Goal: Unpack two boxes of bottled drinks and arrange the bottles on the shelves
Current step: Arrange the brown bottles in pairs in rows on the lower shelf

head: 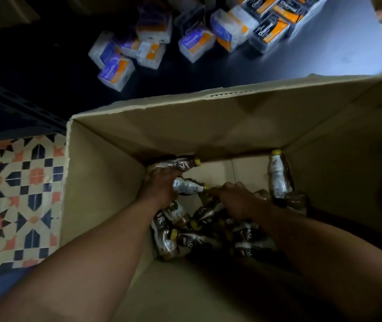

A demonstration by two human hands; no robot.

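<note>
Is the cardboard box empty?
No, several bottles lie at the bottom of the box.

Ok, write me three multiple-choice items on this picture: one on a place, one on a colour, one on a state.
1. Where are the bottles?
A. on the tiled floor
B. in the cardboard box
C. on a shelf

2. What colour are the bottle caps?
A. red
B. blue
C. yellow

3. How is the cardboard box?
A. open at the top
B. taped shut
C. flattened

Answers:
1 B, they lie on its bottom between its walls.
2 C, yellow caps show on several necks.
3 A, its inside is in plain view.
</note>
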